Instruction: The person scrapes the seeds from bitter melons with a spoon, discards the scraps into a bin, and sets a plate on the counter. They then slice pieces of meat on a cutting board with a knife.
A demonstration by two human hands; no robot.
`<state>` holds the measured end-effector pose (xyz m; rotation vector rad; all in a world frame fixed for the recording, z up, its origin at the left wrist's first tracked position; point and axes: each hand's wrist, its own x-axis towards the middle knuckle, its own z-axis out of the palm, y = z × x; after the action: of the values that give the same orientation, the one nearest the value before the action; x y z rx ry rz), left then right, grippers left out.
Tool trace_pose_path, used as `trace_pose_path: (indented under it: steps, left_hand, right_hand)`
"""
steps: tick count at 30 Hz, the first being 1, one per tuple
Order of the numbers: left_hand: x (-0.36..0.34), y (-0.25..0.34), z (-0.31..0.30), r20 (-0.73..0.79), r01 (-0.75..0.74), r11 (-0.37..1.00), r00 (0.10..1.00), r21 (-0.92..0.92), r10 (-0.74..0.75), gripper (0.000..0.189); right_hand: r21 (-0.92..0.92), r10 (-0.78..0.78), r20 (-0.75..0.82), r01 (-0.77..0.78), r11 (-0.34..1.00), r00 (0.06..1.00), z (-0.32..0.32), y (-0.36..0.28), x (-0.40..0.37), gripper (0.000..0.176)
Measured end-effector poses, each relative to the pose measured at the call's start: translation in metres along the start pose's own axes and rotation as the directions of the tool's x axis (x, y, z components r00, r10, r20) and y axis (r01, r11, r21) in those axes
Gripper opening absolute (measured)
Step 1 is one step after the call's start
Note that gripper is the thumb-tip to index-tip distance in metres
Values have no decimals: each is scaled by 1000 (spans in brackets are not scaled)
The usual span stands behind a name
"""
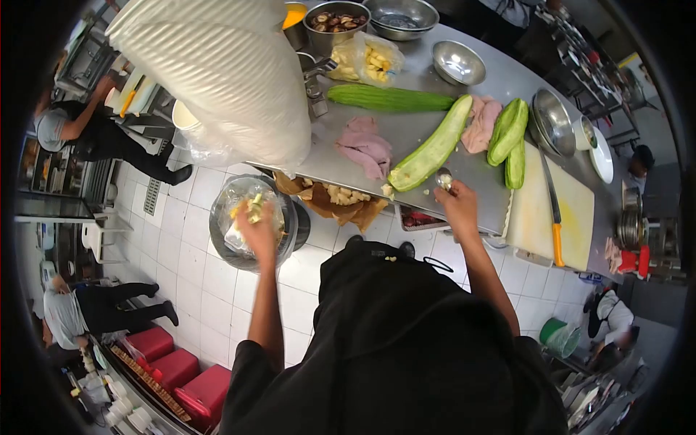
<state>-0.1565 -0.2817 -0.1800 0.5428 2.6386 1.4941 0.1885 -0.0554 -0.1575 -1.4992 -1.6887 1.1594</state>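
Note:
My right hand (458, 209) is closed around a metal spoon (444, 178), its bowl close to the lower end of a halved green gourd (432, 146) lying cut side up on the steel table. My left hand (259, 233) is over a lined bin (225, 243), smeared by motion, with pale green scraps (254, 206) at its fingertips; I cannot tell whether it grips them. Behind the half lies a long green gourd (391, 98), skin up. More gourd halves (509, 132) rest to the right. Pink cloths (365, 147) lie beside the gourds.
A knife (553, 196) with an orange handle lies on a cutting board (580, 217) at the right. Stacked foam containers (217, 80) in plastic tower at the left. Metal bowls (459, 62) and a bag of yellow pieces (373, 61) stand behind. Other people work nearby.

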Motion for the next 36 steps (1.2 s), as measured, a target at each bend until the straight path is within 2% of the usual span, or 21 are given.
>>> trace_pose_path:
  steps: [1, 2, 3, 4, 6, 9, 13, 14, 16, 17, 18, 19, 20, 21, 22, 24, 26, 27, 29, 32, 36]
  left_hand:
    - [-19, 3, 27, 147, -205, 977, 967, -50, 210, 49]
    - [-43, 45, 40, 326, -203, 956, 907, -213, 265, 44]
    - [-61, 56, 62, 352, -436, 865, 791, -249, 500, 44]
    - [-79, 75, 77, 393, -524, 814, 713, -252, 581, 45]
    - [-101, 97, 103, 433, -524, 787, 658, -325, 616, 42]
    - [-105, 106, 127, 443, -596, 742, 601, -308, 666, 38]
    - [-102, 90, 145, 458, -586, 742, 589, -326, 666, 31]
    - [-103, 86, 147, 463, -558, 760, 605, -333, 647, 29]
    - [-105, 84, 147, 469, -498, 796, 643, -344, 605, 23]
    - [-106, 84, 146, 518, -268, 880, 727, -392, 451, 18]
    - [-109, 88, 142, 576, -21, 907, 767, -420, 284, 13]
    - [-111, 91, 139, 640, 228, 875, 760, -427, 114, 9]
    - [-108, 90, 136, 735, 520, 729, 677, -446, -34, 9]
    - [-102, 88, 131, 828, 759, 506, 542, -410, -141, 11]
    - [-100, 87, 129, 908, 916, 233, 372, -325, -195, 13]
    - [-103, 90, 128, 947, 962, 86, 271, -260, -171, 18]
    - [-105, 90, 126, 969, 980, -38, 187, -196, -162, 20]
    - [-104, 84, 129, 983, 985, -68, 153, -160, -97, 23]
    - [-102, 67, 139, 995, 989, -125, 89, -84, 39, 29]
    - [-99, 65, 144, 997, 994, -98, 47, -41, 64, 31]
    - [-95, 80, 137, 995, 996, -19, 92, -92, 31, 27]
  right_hand:
    - [25, 6, 25, -7, 1000, 1000, 3, -5, -2, 18]
    - [49, 9, 55, -11, 999, 998, 8, -19, -5, 17]
    - [75, 1, 87, -7, 997, 996, 14, -34, -4, 16]
    - [75, -29, 101, 21, 997, 994, 20, -47, -4, 20]
    - [12, -100, 121, 99, 995, 988, 37, -58, 0, 26]
    - [-144, -198, 115, 214, 966, 973, 62, -65, 10, 34]
    - [-247, -339, 107, 355, 902, 935, 78, -60, 18, 36]
    - [-223, -265, 127, 288, 931, 956, 76, -61, 18, 28]
    - [-182, -194, 146, 219, 959, 970, 72, -56, 17, 23]
    - [-162, -163, 156, 188, 969, 974, 72, -54, 19, 21]
    - [-121, -168, 148, 187, 975, 975, 70, -58, 16, 19]
    - [-80, -171, 141, 183, 980, 975, 67, -61, 8, 17]
    - [-39, -170, 134, 177, 983, 976, 65, -63, -1, 16]
    - [-24, -194, 163, 200, 980, 968, 67, -61, -9, 15]
    - [-8, -218, 188, 223, 975, 958, 70, -60, -16, 15]
    - [5, -293, 225, 300, 954, 929, 77, -61, -28, 15]
    - [-47, -418, 278, 447, 893, 865, 79, -64, -35, 15]
    - [-71, -474, 305, 516, 853, 826, 78, -66, -39, 16]
    - [-63, -453, 359, 506, 860, 816, 74, -68, -42, 17]
    - [-50, -442, 397, 500, 865, 804, 70, -65, -47, 19]
    - [35, -374, 361, 389, 921, 854, 56, -85, -53, 26]
